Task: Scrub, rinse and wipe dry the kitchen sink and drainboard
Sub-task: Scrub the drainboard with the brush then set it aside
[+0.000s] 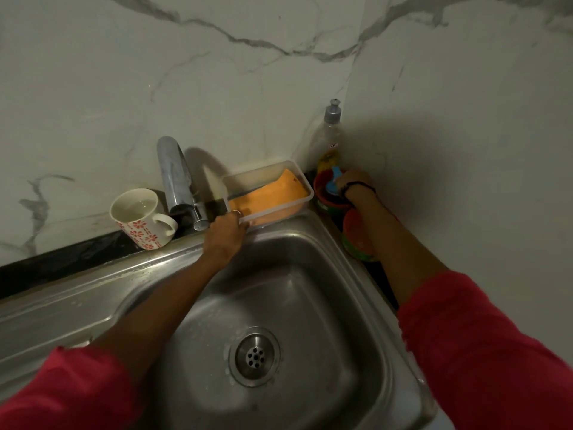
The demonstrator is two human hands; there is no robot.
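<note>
Behind sink [325, 243], left hand [224, 232] grips tub [302, 178] edge

We have one view only: head-worn, wide-angle, looking forward and steeply down into the sink [279, 305] from close above. The marble wall [248, 72] fills the upper half; both sleeves enter from the bottom corners.

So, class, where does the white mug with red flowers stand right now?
In the head view, the white mug with red flowers stands on the sink's back ledge, left of the chrome tap, by the marble wall.
</note>
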